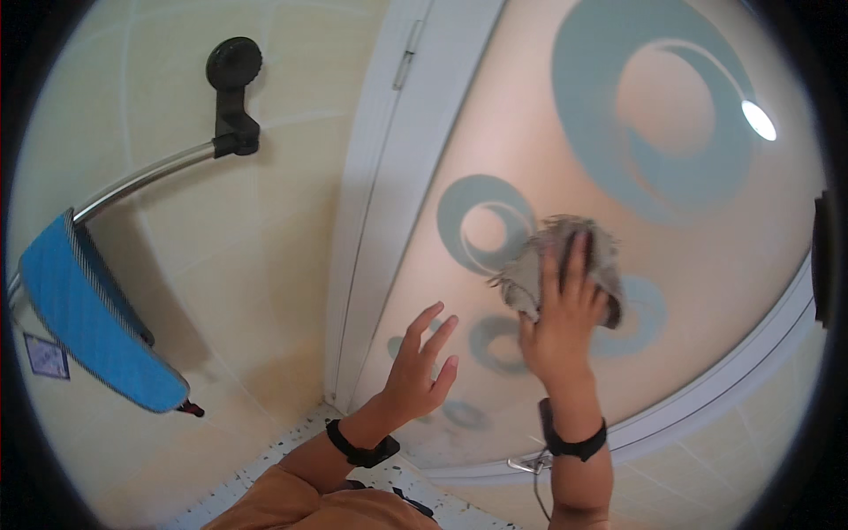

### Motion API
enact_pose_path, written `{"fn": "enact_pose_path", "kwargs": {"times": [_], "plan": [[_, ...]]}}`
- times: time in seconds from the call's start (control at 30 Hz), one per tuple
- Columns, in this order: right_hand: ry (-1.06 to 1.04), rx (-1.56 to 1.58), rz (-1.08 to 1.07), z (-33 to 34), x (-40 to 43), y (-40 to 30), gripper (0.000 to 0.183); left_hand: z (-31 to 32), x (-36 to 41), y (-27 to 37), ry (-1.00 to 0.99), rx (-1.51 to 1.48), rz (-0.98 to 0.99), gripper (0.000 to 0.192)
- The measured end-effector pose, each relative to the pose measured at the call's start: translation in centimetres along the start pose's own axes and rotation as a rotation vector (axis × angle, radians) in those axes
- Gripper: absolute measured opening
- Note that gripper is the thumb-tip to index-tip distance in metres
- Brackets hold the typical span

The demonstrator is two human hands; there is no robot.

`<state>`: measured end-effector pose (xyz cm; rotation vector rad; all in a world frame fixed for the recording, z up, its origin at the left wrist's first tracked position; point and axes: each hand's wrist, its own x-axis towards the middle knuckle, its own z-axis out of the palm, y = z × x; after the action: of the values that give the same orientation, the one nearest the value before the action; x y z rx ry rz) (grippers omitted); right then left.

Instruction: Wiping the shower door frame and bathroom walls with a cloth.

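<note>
My right hand (563, 324) lies flat with fingers spread on a crumpled grey cloth (530, 281), pressing it against a frosted glass door panel (695, 252) with blue-green ring patterns. The cloth sits between a mid-sized ring and a paler one, partly covering them. To the left, my left hand (424, 371) is raised with its fingers apart and holds nothing; whether it touches the panel I cannot tell. Each wrist wears a black band.
A white door frame (381, 199) with a hinge borders the panel. On the tiled wall at left, a metal rail with a black mount (235, 99) carries a blue quilted cloth (93, 324). A metal door handle (527, 464) is near my right forearm. Speckled flooring (265, 470) shows below.
</note>
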<state>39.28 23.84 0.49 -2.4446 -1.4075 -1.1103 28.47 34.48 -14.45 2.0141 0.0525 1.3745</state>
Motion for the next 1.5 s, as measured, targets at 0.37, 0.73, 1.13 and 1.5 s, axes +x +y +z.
{"fn": "enact_pose_path", "kwargs": {"times": [0.37,0.73,1.13,1.5], "plan": [[-0.705,1.392,0.446,5.0,-2.7,-7.2,0.042,-6.4,-1.7,-4.8,-0.284,-1.127,-0.942,0.087],[-0.094,1.405,0.703,0.6,-7.6,-4.9,0.019,-13.7,6.6,-7.4,0.588,-0.873,-0.507,0.026],[0.444,0.657,0.918,-3.8,-20.6,4.4,0.015,-3.6,12.3,-12.7,0.219,0.107,0.01,0.064],[0.434,0.235,0.805,-0.1,-28.9,12.9,0.042,15.3,3.7,3.5,-0.068,0.458,0.425,0.048]]}}
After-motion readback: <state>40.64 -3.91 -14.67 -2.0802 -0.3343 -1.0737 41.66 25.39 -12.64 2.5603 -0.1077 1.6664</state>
